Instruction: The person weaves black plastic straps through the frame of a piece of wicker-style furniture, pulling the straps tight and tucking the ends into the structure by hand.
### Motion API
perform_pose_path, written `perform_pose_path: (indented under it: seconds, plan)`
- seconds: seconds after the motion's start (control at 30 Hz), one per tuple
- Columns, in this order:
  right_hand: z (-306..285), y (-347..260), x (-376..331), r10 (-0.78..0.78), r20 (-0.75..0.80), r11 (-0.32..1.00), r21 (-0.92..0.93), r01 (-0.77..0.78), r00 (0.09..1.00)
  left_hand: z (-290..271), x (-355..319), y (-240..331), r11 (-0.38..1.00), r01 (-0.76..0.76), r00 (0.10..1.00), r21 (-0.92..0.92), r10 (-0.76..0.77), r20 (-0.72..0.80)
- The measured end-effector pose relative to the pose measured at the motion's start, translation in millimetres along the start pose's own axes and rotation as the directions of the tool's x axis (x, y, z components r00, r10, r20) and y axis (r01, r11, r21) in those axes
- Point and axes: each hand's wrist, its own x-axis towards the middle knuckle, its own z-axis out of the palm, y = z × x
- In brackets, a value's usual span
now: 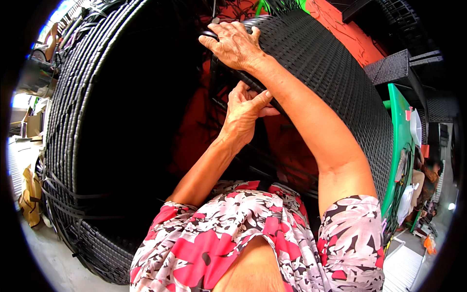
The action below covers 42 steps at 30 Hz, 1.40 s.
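Left hand (pixel 244 113) pinching a black strand under the woven black wicker panel (pixel 335 82), right hand (pixel 234 45) clamped on its upper edge; panel closely woven, open frame (pixel 146 97) left of it unfilled.

Both forearms enter from the lower edge and extend upward. The right hand (pixel 235 45) is raised highest, palm down, fingers curled in a closed grip, wrist bent. The left hand (pixel 244 111) sits just below the right forearm, fingers pinched together and pointing right, thumb raised, elbow bent.
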Motion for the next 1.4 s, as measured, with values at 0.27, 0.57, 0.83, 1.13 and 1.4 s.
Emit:
perform_pose_path:
  seconds: [0.27, 0.57, 0.83, 1.13, 1.4]
  plan:
    - [5, 51, 7, -0.020, -0.206, 0.996, -0.090, 0.001, 0.978, 17, -13, -8, 0.999, -0.002, 1.000, -0.036, 0.002, -0.011]
    - [-51, 95, -64, 0.051, -0.166, 0.861, 0.507, 0.041, 0.985, 15, -14, -32, 0.991, 0.057, 0.997, -0.118, -0.050, 0.056]
    - [-45, 101, -145, 0.039, -0.151, 0.986, -0.154, -0.063, 0.988, 54, -32, -39, 0.945, 0.292, 0.949, -0.150, -0.266, 0.171]
    - [-62, 141, -158, 0.183, -0.214, 0.920, 0.382, -0.091, 0.959, 46, -24, -45, 0.962, 0.249, 0.961, -0.116, -0.230, 0.152]
    - [-85, 116, -264, 0.131, -0.123, 0.966, -0.208, -0.155, 0.984, 76, -61, -82, 0.860, 0.511, 0.773, -0.001, -0.459, 0.437]
